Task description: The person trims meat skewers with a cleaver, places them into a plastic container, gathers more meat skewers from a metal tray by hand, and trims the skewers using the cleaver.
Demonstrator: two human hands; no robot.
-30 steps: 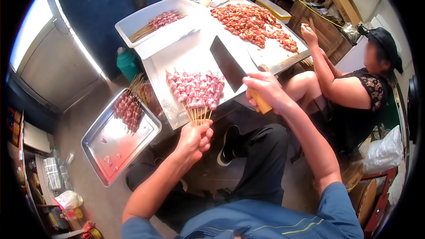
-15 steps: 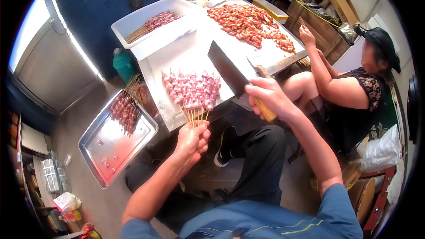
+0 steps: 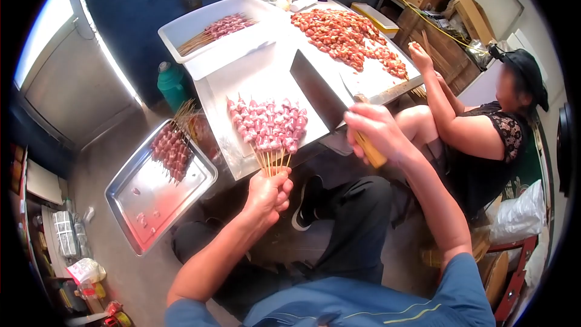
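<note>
The skewers lie side by side at the bench's near edge, ends bunched in the left hand's closed fingers, likely to keep them aligned; the right hand's fingers wrap the cleaver's handle, blade just beside them

Wide, round-edged view from a head-worn camera, facing forward and down at the nearby tabletop, upper centre.

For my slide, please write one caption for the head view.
Left hand grips a bunch of meat skewers; right hand holds a broad cleaver.
</note>
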